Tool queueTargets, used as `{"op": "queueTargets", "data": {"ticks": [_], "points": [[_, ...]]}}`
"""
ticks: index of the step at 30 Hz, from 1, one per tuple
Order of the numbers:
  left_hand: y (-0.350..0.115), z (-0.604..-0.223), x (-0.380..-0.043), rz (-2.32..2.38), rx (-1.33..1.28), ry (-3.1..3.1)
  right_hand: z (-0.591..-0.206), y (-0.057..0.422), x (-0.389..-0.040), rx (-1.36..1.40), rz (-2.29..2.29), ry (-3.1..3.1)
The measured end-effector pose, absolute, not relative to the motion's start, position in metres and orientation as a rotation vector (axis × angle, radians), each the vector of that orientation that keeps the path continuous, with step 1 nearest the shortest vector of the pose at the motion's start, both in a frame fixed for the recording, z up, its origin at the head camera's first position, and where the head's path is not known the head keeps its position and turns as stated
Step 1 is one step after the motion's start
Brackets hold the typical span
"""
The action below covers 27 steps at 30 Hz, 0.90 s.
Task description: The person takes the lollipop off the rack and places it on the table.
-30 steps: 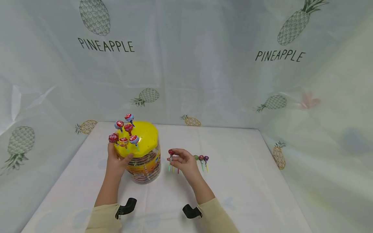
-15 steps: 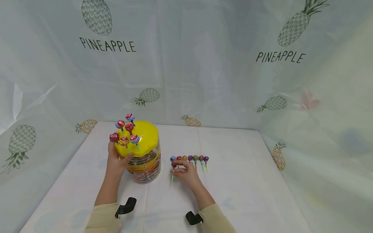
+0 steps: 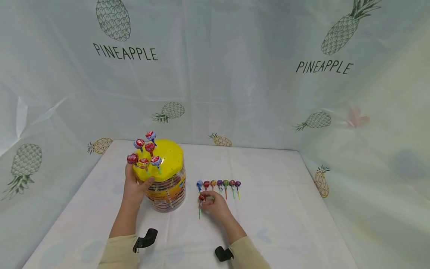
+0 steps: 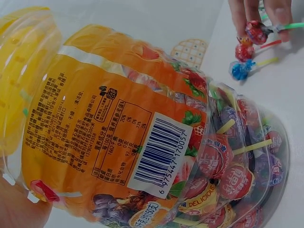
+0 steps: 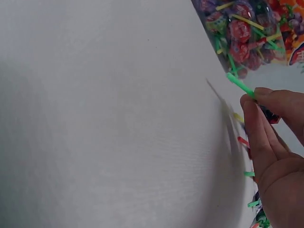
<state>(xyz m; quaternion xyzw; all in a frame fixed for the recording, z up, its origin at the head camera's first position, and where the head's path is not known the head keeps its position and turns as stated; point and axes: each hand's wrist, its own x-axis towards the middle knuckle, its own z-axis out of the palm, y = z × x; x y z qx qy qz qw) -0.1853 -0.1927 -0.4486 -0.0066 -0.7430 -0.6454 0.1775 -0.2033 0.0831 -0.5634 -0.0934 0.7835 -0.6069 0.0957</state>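
Observation:
My left hand (image 3: 134, 188) holds a clear plastic jar (image 4: 118, 123) near its top, thumb just under the yellow lid (image 3: 169, 155). Lollipops fill the jar, and several more, such as a red one (image 3: 149, 148), stand stuck upright in the lid. Between thumb and fingertips, my right hand (image 3: 216, 205) pinches a dark red lollipop (image 3: 201, 197) by its green stick (image 5: 241, 85). Its wrapped head points away from me and the stick toward me. Just beyond that hand lies a row of lollipops, with a blue one (image 3: 199, 184) at its left end and a purple one (image 3: 237, 184) at its right.
A white cloth covers the table (image 3: 279, 209). Behind it hangs a pale sheet (image 3: 235, 74) printed with pineapples. The jar stands on the left half of the table, left of the lollipop row.
My right hand, still pinching the red lollipop, has come toward me and slightly right. The left end of the row, hidden before, now shows. My left hand stays on the jar.

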Motion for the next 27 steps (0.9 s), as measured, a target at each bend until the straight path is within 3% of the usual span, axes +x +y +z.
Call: {"op": "queueTargets", "data": {"ticks": [27], "points": [[-0.192,-0.451,-0.186,-1.86,-0.096,-2.013,-0.574,0.081,-0.205,-0.356,-1.541,2.53]]}}
